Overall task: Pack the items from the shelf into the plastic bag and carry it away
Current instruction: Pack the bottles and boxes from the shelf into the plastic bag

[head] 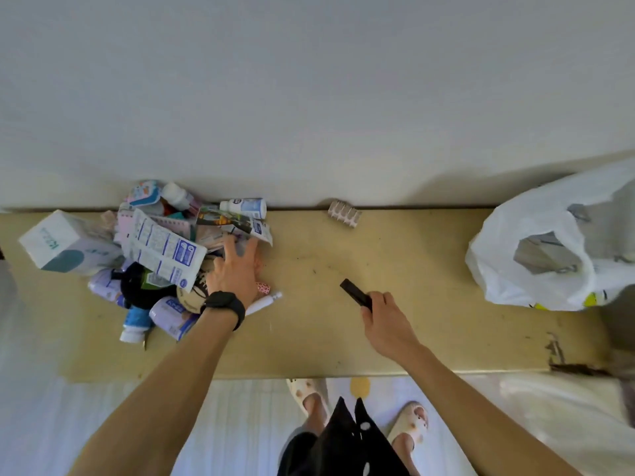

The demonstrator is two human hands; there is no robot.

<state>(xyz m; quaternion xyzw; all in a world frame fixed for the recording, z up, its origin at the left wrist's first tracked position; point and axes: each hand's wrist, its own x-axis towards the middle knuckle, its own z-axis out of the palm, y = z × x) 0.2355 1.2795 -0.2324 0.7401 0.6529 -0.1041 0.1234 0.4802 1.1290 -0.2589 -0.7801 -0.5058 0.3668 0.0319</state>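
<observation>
A heap of small items [161, 249] covers the left part of the tan shelf [395, 255]: a white tissue box [56, 243], bottles, leaflets, packets. My left hand [235, 266], with a black watch on the wrist, rests fingers spread on the heap's right edge. My right hand [385, 321] is over the middle of the shelf, closed on a small black flat object [355, 293]. The white plastic bag [536, 245] sits open at the shelf's right end, well to the right of that hand.
A pink hair clip [344, 213] lies alone by the wall at the back. A white pen-like tube [264, 303] lies just right of my left wrist. The shelf's front right edge is chipped [563, 362]. My feet in pale slippers [409, 424] stand below.
</observation>
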